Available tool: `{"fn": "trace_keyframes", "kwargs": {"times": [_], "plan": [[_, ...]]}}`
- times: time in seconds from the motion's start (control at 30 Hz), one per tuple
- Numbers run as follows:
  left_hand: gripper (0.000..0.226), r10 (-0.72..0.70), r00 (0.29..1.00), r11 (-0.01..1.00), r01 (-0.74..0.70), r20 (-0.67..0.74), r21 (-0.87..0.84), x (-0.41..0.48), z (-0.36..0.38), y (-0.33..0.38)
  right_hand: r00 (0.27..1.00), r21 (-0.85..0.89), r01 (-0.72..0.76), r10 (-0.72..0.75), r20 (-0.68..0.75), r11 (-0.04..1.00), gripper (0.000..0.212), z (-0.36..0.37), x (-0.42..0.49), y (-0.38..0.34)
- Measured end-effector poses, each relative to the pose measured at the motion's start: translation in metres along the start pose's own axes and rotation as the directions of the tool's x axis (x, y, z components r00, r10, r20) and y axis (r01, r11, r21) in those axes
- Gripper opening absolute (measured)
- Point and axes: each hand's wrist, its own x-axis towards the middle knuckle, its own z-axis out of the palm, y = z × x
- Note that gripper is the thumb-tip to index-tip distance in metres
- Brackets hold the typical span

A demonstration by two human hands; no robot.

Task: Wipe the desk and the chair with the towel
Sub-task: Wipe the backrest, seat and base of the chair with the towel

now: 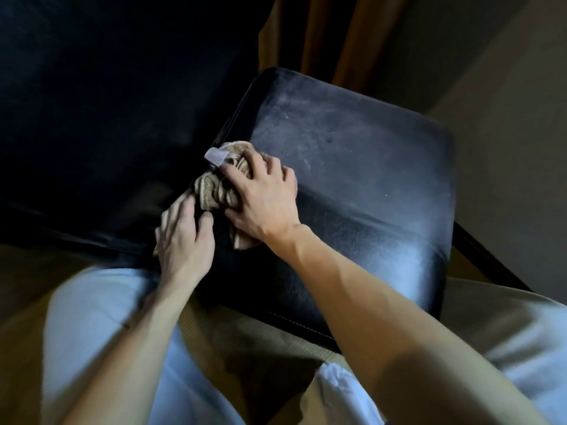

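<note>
Two hands: left hand [184, 237], right hand [265, 204], both clutching crumpled beige striped towel [214, 190]
Towel: on black leather chair seat [362, 167], at its 9 o'clock edge

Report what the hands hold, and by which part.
The towel: the right hand grips its bunched middle from above; the left hand holds its near end.

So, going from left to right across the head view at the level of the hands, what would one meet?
Large dark surface → left hand → bunched towel → right hand → bare part of the chair seat → pale wall.
</note>
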Motion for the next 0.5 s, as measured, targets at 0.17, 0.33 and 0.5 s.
{"fn": "trace_keyframes", "kwargs": {"times": [0.17,0.33,0.5], "plan": [[0.047,0.046,0.999,0.996,-0.044,0.024,-0.078,0.009,-0.005,-0.003,0.996,-0.01,-0.076,0.075,-0.04,0.997,0.067,-0.012,-0.029,0.038],[0.041,-0.003,1.0,0.999,0.005,0.031,-0.037,0.005,-0.005,0.006,0.97,0.007,-0.224,0.224,-0.099,0.974,0.064,-0.033,-0.106,0.122],[0.045,-0.015,0.995,1.0,0.013,0.102,0.015,0.003,-0.011,0.009,0.904,0.079,-0.391,0.399,-0.152,0.917,0.063,-0.049,-0.179,0.171]]}}
